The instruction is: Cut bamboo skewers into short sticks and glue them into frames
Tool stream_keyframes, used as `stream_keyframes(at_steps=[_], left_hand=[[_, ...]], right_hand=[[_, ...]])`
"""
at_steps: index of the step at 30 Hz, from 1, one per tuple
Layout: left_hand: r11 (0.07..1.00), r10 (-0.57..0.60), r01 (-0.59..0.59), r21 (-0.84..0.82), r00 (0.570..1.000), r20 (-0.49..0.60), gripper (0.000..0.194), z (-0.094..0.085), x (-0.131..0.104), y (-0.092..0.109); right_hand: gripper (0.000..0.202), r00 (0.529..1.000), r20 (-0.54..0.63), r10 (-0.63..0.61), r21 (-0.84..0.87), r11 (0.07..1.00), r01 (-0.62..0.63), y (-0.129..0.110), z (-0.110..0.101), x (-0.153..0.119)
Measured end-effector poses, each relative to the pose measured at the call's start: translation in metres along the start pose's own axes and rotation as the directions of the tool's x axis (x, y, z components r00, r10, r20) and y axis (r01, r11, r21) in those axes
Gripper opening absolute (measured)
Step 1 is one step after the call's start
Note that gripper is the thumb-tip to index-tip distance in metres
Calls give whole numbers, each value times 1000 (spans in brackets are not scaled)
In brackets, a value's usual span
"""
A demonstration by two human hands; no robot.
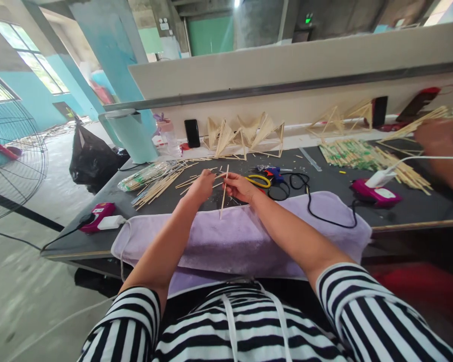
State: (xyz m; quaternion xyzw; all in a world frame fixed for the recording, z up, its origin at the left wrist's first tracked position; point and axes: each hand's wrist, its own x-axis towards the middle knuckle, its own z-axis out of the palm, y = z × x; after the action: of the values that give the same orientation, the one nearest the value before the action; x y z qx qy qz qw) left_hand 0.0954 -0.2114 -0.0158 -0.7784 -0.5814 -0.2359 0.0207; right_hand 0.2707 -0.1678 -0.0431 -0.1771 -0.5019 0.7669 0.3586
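Above the tabletop (328,178), crossed wooden sticks (223,199) are pinched by the left hand's (202,187) and right hand's (239,187) fingers; they could be skewed by uneven pressure

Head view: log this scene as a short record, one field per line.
Right hand: pinches a thin stick; hand
Left hand: close by, grip unclear
Front edge: purple towel draped over dark table
Left side: loose sticks, pink-purple power adapter
Behind: black phone, stick frames
Far right: another person's hand, blurred
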Motion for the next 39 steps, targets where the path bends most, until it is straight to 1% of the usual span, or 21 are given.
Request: stream_keyframes(at_steps=[2, 4, 7, 8, 9, 10, 12, 13, 15, 18, 19, 21, 27, 29, 32, 39], left_hand=[[999, 31, -30, -11, 998, 53, 25, 8, 4, 12], [997, 60, -56, -50, 995, 75, 25, 13, 6, 19], [979, 141, -127, -159, 987, 83, 23, 11, 4, 21], [965, 146, -121, -231, 985, 92, 23, 8, 1, 19], [940, 114, -71, -334, 987, 111, 25, 5, -2, 18], [895, 55, 15, -447, 988, 144, 28, 2, -6, 15], [743, -74, 209, -635, 970, 233, 38, -3, -13, 8], [676, -114, 273, -685, 957, 268, 42, -5, -16, 4], [582, -137, 330, -744, 941, 310, 45, -7, -20, -3], [464, -104, 354, -812, 932, 347, 40, -7, -22, -8], [440, -92, 355, -825, 931, 352, 38, -6, -22, -7], [440, -81, 345, -829, 935, 346, 34, -4, -21, -5], [486, -98, 323, -812, 943, 317, 25, 2, -19, -1], [495, -91, 298, -816, 952, 292, 25, 4, -19, -2], [513, -80, 265, -816, 962, 262, 28, 8, -18, -5], [464, -51, 271, -843, 959, 280, 32, 9, -18, -7]], right_hand=[[28, 998, -34, -55, 1, 998, 55, -1, 1, -1], [23, 991, -93, -96, -12, 995, 96, -3, 2, -1], [20, 970, -175, -169, -33, 986, 166, -8, 1, -1], [19, 955, -210, -208, -32, 978, 206, -12, -1, -1], [18, 935, -253, -249, -24, 968, 252, -16, -4, -2], [17, 910, -299, -287, -11, 955, 298, -20, -7, -3], [15, 862, -380, -335, 18, 929, 368, -27, -15, -4], [15, 845, -409, -344, 28, 921, 388, -30, -20, -5], [15, 825, -447, -346, 42, 913, 406, -34, -27, -7], [15, 815, -467, -343, 71, 904, 421, -33, -32, -7], [15, 817, -465, -341, 78, 904, 421, -33, -32, -7], [16, 824, -457, -335, 77, 908, 411, -32, -30, -7], [19, 846, -450, -286, 77, 931, 356, -29, -24, -8], [19, 855, -446, -265, 83, 939, 334, -28, -23, -8], [19, 875, -420, -242, 102, 945, 311, -26, -23, -6], [15, 857, -453, -244, 125, 935, 332, -25, -26, -5]])
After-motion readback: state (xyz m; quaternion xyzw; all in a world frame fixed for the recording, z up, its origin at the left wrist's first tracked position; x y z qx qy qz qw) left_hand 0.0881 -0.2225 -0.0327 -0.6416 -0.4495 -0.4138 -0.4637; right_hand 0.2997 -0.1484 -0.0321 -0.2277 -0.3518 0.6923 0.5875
